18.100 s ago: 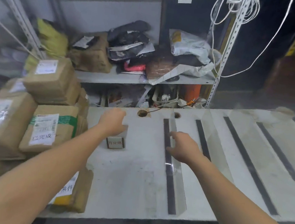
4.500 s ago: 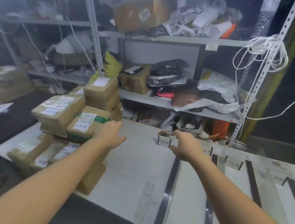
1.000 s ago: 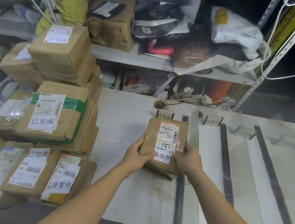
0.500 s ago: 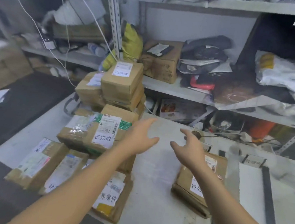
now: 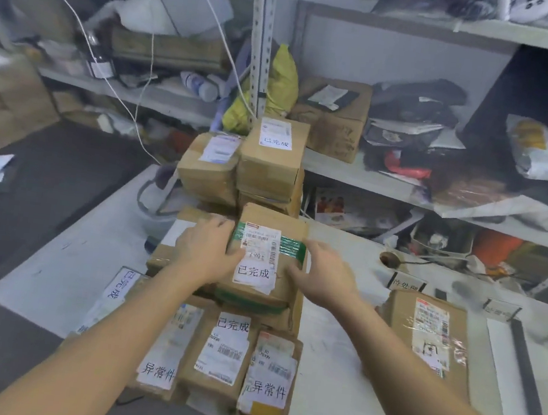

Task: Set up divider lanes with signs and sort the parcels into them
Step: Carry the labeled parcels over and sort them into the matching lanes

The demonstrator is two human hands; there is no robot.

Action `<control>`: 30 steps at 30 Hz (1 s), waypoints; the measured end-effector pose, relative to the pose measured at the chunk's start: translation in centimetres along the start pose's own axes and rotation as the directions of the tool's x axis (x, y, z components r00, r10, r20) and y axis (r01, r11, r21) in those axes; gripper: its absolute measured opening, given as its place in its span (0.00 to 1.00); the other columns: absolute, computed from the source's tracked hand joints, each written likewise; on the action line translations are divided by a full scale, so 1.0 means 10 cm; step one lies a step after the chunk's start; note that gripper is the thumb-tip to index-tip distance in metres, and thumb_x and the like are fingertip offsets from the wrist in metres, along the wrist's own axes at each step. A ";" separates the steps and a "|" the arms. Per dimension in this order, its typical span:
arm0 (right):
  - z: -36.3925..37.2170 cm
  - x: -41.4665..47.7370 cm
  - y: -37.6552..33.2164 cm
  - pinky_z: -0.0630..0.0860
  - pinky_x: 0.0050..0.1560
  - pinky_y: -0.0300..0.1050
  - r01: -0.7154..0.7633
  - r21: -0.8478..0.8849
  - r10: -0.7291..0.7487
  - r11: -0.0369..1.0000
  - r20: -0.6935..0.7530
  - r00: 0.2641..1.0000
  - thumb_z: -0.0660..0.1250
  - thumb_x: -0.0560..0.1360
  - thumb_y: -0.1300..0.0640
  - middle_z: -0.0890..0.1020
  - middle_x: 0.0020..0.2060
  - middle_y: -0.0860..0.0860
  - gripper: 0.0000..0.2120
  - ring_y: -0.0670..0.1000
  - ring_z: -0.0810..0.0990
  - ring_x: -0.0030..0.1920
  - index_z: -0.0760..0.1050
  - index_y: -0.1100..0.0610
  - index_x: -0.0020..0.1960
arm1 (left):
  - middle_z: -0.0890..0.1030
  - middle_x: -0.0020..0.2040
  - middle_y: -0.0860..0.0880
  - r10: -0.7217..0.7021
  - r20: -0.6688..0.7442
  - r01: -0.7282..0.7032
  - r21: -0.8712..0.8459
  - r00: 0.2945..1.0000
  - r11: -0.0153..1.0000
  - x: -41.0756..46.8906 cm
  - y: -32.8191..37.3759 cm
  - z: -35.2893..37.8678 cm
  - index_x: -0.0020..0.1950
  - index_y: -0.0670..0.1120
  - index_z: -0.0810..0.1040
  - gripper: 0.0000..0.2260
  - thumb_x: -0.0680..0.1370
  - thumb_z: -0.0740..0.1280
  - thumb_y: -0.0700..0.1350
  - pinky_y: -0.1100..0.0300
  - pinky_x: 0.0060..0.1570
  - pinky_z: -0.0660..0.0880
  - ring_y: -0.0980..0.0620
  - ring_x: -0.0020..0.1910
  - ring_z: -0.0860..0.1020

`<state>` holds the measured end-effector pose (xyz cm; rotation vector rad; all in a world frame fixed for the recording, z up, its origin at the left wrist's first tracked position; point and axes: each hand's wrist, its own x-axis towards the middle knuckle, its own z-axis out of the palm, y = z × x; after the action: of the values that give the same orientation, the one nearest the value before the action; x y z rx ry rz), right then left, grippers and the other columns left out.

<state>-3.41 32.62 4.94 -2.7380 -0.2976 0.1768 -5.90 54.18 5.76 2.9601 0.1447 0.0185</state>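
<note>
A cardboard parcel with green tape (image 5: 264,258) and a white "已完成" label sits on top of the parcel pile at the table's left. My left hand (image 5: 207,251) presses its left side and my right hand (image 5: 324,277) its right side, so both grip it. Several more labelled parcels (image 5: 223,356) lie in front of it, and two boxes (image 5: 268,158) are stacked behind. One parcel (image 5: 429,333) lies flat in the first lane to the right. Small sign holders (image 5: 406,282) stand at the lane heads beside a dark divider strip (image 5: 528,373).
The white table (image 5: 326,386) ends near my arms at the front edge. Metal shelving (image 5: 372,181) packed with bags and boxes runs right behind the table. White cords (image 5: 146,53) hang at the left. A cable hole (image 5: 389,257) is in the tabletop.
One second ago both hands held the parcel over the first lane. They set it down there, swung left, and have now closed on the green-taped parcel on the pile.
</note>
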 end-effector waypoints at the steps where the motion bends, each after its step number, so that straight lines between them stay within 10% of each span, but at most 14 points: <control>1: 0.07 0.01 -0.03 0.77 0.60 0.54 -0.035 0.018 0.035 0.999 0.020 0.999 0.63 0.77 0.39 0.76 0.67 0.49 0.27 0.54 0.75 0.64 0.66 0.49 0.73 | 0.76 0.65 0.49 -0.005 0.041 0.008 -0.055 0.999 0.998 0.01 -0.05 0.06 0.69 0.51 0.72 0.23 0.78 0.62 0.61 0.51 0.54 0.76 0.48 0.62 0.74; 7: 0.28 -0.03 -0.17 0.77 0.56 0.46 -0.208 0.389 0.210 0.897 0.038 0.977 0.67 0.78 0.44 0.79 0.65 0.49 0.28 0.51 0.78 0.60 0.66 0.50 0.74 | 0.79 0.61 0.54 0.001 0.223 0.112 -0.492 0.975 0.863 0.02 -0.14 0.29 0.66 0.53 0.70 0.23 0.76 0.66 0.62 0.48 0.55 0.78 0.51 0.56 0.78; 16: 0.31 -0.15 -0.14 0.84 0.48 0.46 -0.281 0.649 0.364 0.708 0.005 0.931 0.73 0.75 0.48 0.74 0.45 0.34 0.29 0.45 0.80 0.52 0.68 0.46 0.73 | 0.74 0.67 0.56 0.136 0.187 0.011 -0.623 0.973 0.782 -0.01 0.00 0.41 0.72 0.54 0.62 0.27 0.77 0.68 0.57 0.54 0.56 0.73 0.52 0.64 0.75; 30: -0.40 -1.12 0.79 0.83 0.54 0.51 -0.196 0.803 0.462 0.562 -0.109 0.880 0.76 0.71 0.49 0.79 0.56 0.41 0.32 0.48 0.80 0.59 0.70 0.44 0.72 | 0.78 0.62 0.61 0.246 0.146 -0.051 -0.759 0.958 0.649 -0.50 1.24 0.16 0.72 0.59 0.66 0.29 0.74 0.73 0.56 0.51 0.61 0.75 0.57 0.60 0.77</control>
<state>-12.23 21.50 6.51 -1.8558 0.3459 -0.0359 -9.66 41.29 6.36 2.0951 -0.1242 -0.2063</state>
